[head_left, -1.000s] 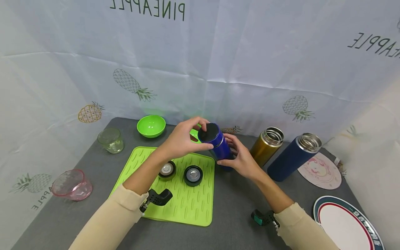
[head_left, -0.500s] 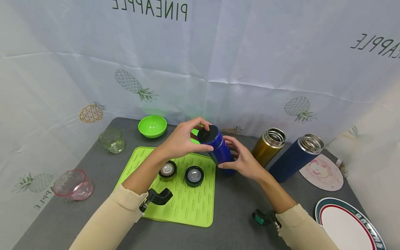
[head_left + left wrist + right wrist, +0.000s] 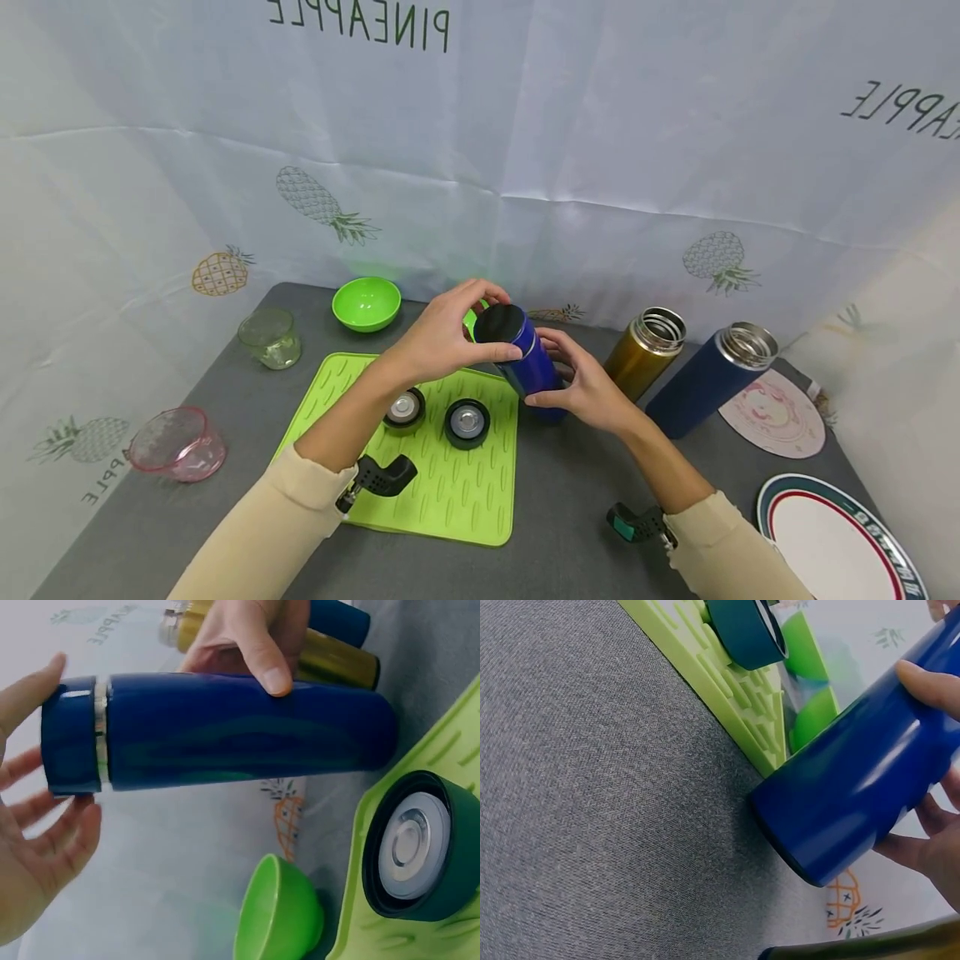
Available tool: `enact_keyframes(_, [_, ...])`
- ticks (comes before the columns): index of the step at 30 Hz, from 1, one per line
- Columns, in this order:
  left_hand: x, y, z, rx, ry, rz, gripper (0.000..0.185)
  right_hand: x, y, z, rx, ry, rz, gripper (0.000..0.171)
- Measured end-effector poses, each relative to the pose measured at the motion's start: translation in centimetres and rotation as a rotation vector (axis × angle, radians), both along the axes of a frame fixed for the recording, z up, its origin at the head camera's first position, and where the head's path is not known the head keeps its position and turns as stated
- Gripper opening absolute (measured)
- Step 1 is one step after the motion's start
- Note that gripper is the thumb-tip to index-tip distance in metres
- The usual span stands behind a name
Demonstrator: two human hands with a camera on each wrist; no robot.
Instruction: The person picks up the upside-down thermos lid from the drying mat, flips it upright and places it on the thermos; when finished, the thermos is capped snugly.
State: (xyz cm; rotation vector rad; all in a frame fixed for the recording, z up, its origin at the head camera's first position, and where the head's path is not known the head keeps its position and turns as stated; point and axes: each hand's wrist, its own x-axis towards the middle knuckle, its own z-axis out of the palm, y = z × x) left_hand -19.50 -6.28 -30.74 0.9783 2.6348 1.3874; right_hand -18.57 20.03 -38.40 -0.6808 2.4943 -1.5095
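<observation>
A blue thermos (image 3: 537,377) stands on the grey table at the right edge of the green mat, topped by a lid with a black upper face (image 3: 497,323). Thumb and fingers of my left hand (image 3: 438,335) sit around this lid from opposite sides. A silver ring below the blue lid (image 3: 70,739) shows in the left wrist view. Lower down, my right hand (image 3: 588,390) grips the body, thumb on the near side and fingers behind. The right wrist view shows the base of the thermos (image 3: 847,780) at the grey tabletop.
Two dark round lids (image 3: 467,423) lie upside down on the green mat (image 3: 450,500). Right of the thermos stand a gold flask (image 3: 636,358) and a navy flask (image 3: 697,387), both uncapped. A green bowl (image 3: 366,304), two glasses (image 3: 180,446) and a plate (image 3: 817,533) surround them.
My left fingers, which lay over the lid's top, are now along its far side with the thumb further across the front. The right hand keeps its grip, slightly lower in view.
</observation>
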Motion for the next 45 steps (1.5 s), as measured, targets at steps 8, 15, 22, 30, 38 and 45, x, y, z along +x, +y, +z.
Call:
enact_keyframes(8, [0.0,-1.1,0.8,-0.035,-0.009,-0.202,0.06,-0.1,0.1,-0.1,0.005,-0.002,0.003,0.091])
enact_keyframes(15, [0.2,-0.4,1.6,-0.124,0.025,-0.11,0.06,0.0,0.0,-0.1,0.01,-0.003,0.006,0.089])
enact_keyframes(22, [0.0,-0.8,2.8,-0.154,0.051,-0.249,0.061,0.0,0.1,0.0,0.013,-0.008,0.005,0.089])
enact_keyframes(30, [0.4,-0.3,2.9,-0.219,0.057,-0.133,0.059,0.1,0.0,0.2,0.014,0.006,0.022,0.088])
enact_keyframes(38, [0.4,-0.1,3.0,-0.238,0.092,-0.131,0.065,-0.1,0.1,0.2,0.021,0.004,0.025,0.089])
enact_keyframes(45, [0.4,-0.4,3.4,-0.228,0.105,-0.164,0.052,0.0,0.0,0.2,0.048,0.036,0.035,0.089])
